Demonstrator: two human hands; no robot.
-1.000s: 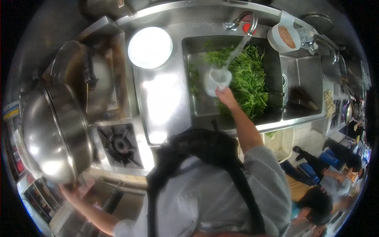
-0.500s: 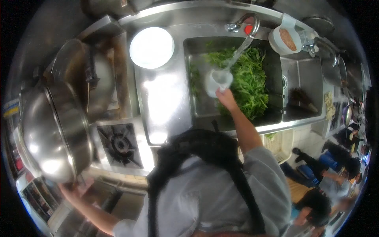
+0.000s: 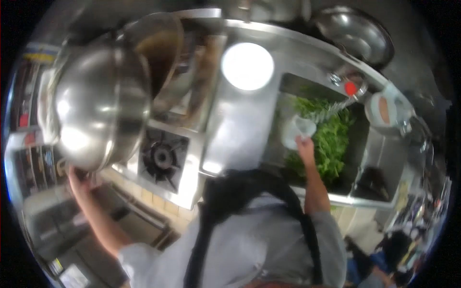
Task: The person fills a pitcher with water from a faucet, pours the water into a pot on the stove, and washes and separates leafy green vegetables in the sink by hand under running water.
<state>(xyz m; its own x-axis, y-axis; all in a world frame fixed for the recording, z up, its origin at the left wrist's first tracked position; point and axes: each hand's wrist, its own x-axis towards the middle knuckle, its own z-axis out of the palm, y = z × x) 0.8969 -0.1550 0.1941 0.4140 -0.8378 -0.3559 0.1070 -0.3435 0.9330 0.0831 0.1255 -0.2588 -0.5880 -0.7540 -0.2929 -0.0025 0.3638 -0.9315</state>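
I have the right hand (image 3: 304, 145) clasping the white jug (image 3: 291, 132), which sits just beyond it, beside the greens (image 3: 333, 151); the left hand (image 3: 79, 179) meets the steel vessel (image 3: 103, 103), grip unclear to me.

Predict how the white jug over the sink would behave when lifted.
The white jug may feel heavier than it looks, as the water appears to run into it. Its open top suggests spilling if tipped. It shows no sag in the right hand, so is probably stiff.
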